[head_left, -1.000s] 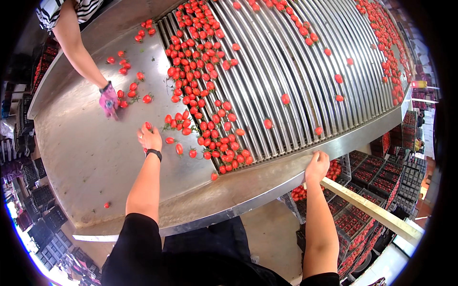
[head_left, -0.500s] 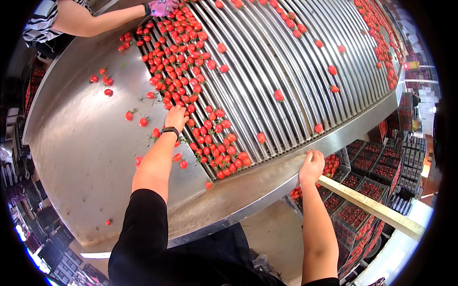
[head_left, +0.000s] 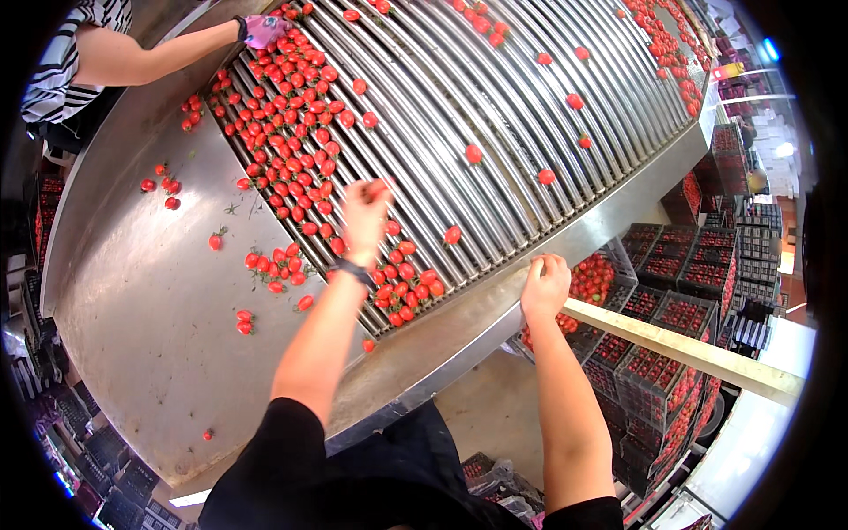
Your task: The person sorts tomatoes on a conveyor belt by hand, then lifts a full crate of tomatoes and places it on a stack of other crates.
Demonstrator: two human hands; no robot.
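My left hand [head_left: 365, 216], blurred by motion and with a dark band at the wrist, is over the near part of the metal rollers [head_left: 424, 163]. A red cherry tomato [head_left: 377, 189] shows between its closed fingers. Many more cherry tomatoes [head_left: 287, 150] lie crowded on the rollers to the left of it. A loose cluster of tomatoes [head_left: 281, 265] with green stems rests on the smooth steel sheet [head_left: 168, 336]. Fingers curled, my right hand [head_left: 547, 284] grips the steel edge [head_left: 499, 305] of the sorting table.
Across the table at the upper left, a co-worker's gloved hand [head_left: 263, 31] reaches the rollers. Stacked crates of tomatoes [head_left: 662, 353] stand at the right below the table edge. A pale wooden bar [head_left: 689, 349] juts out beside my right hand.
My left hand has lifted off the tomato pile and moved right over the rollers. More tomatoes now lie on the steel sheet beside the rollers. My right hand stays at the edge.
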